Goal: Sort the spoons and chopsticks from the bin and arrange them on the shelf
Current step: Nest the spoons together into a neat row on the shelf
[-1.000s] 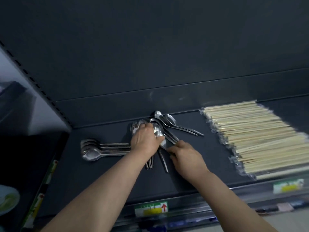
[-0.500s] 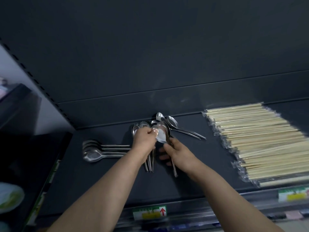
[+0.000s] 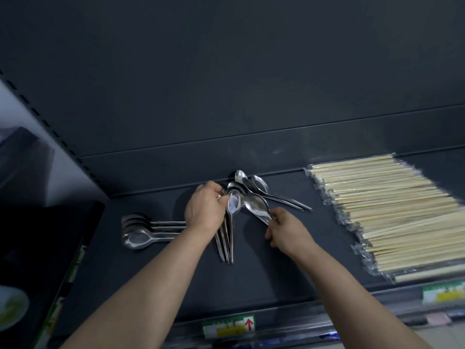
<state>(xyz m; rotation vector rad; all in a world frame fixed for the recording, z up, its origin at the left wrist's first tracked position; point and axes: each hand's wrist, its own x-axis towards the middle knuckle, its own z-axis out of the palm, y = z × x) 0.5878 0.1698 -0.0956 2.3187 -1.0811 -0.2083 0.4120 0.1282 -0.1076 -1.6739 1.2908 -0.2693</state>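
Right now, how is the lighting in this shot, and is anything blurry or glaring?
Head view: dim overall, and the dark shelf swallows detail. Head view: bright glare on the bowls of the middle spoons. Head view: the chopsticks smear into blur toward the right edge, and the shelf's lines bow slightly from the wide lens.

Left hand point(image 3: 205, 212) grips bundled spoons point(image 3: 226, 238); right hand point(image 3: 286, 233) pinches one spoon point(image 3: 255, 204).

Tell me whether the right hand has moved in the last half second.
Yes. The right hand, pinching a spoon, has shifted right, toward the chopsticks and away from the stacked spoons on the left.
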